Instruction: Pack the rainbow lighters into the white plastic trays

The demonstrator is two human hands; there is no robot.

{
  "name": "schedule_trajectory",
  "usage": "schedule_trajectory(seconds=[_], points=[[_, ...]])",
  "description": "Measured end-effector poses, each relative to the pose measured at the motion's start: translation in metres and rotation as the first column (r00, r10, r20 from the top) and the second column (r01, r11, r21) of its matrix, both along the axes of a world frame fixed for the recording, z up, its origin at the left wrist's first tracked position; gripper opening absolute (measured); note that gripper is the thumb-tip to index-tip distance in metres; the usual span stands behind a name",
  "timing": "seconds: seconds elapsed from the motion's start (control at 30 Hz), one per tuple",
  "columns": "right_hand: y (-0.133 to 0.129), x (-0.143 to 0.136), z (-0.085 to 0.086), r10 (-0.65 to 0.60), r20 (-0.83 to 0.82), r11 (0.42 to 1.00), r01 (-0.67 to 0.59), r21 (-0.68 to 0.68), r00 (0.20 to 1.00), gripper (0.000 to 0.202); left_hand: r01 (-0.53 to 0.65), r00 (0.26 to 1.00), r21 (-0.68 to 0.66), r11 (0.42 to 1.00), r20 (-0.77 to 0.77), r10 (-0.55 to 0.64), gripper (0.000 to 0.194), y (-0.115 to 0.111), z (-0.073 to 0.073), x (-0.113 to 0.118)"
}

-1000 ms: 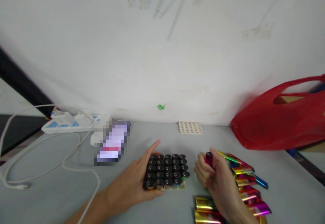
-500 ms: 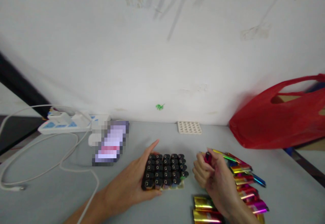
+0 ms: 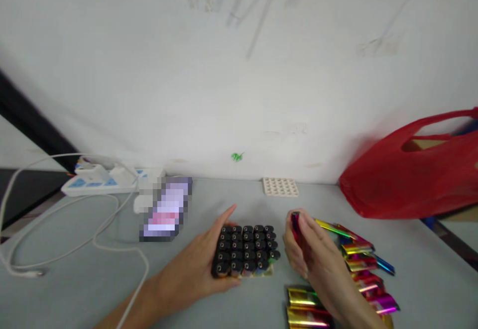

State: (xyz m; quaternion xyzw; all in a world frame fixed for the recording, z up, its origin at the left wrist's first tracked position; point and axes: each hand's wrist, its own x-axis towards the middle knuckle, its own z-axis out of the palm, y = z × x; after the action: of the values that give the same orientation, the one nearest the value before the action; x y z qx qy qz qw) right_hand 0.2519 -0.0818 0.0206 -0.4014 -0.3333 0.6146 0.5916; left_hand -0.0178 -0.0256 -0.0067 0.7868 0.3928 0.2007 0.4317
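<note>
Most of the dark red piece (image 3: 296, 225) is hidden by the right hand (image 3: 313, 252), whose fingers are curled closed around it; only a glossy strip shows. The left hand (image 3: 197, 259) spans the left side of the black-topped block (image 3: 247, 250), held between thumb and fingers, some fingers out of sight behind it. The right forearm partly covers a pile of shiny pieces (image 3: 368, 289), cut off below, and the phone (image 3: 168, 209) is pixelated. The block, just left of the right hand, packs close rows of rounded black tops, with a pale corner at its front right. On the grey table (image 3: 224, 197) stand a pale perforated tray (image 3: 281, 187), a white power strip (image 3: 112, 182) with a cable (image 3: 108, 219), and a red bag (image 3: 407, 179), beside a scuffed white wall (image 3: 239, 85).
</note>
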Motion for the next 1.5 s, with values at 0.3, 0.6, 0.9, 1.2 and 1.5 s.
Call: schedule_trajectory(seconds=[0.3, 0.6, 0.9, 1.2, 1.5], points=[[-0.002, 0.013, -0.002, 0.141, 0.351, 0.974, -0.194, 0.121, 0.926, 0.027, 0.015, 1.0, 0.008, 1.0, 0.006, -0.015, 0.133, 0.001, -0.002, -0.001], [-0.007, 0.009, -0.005, 0.133, 0.613, 0.956, -0.264, 0.127, 0.779, 0.015, 0.019, 0.999, 0.031, 0.999, 0.027, -0.02, 0.131, 0.001, -0.007, -0.003], [-0.008, 0.015, 0.001, 0.107, 0.725, 0.949, -0.287, 0.129, 0.68, 0.015, 0.013, 1.0, 0.025, 1.0, 0.012, -0.014, 0.131, 0.0, 0.0, 0.0], [-0.009, 0.018, 0.003, 0.112, 0.738, 0.92, -0.351, 0.177, 0.665, 0.015, 0.017, 1.0, 0.018, 1.0, -0.014, -0.017, 0.133, 0.001, -0.001, 0.0], [-0.003, 0.019, 0.001, -0.087, 0.772, 0.973, -0.113, 0.202, 0.629, 0.024, -0.004, 1.0, 0.016, 1.0, 0.016, 0.004, 0.133, 0.0, 0.0, -0.001]])
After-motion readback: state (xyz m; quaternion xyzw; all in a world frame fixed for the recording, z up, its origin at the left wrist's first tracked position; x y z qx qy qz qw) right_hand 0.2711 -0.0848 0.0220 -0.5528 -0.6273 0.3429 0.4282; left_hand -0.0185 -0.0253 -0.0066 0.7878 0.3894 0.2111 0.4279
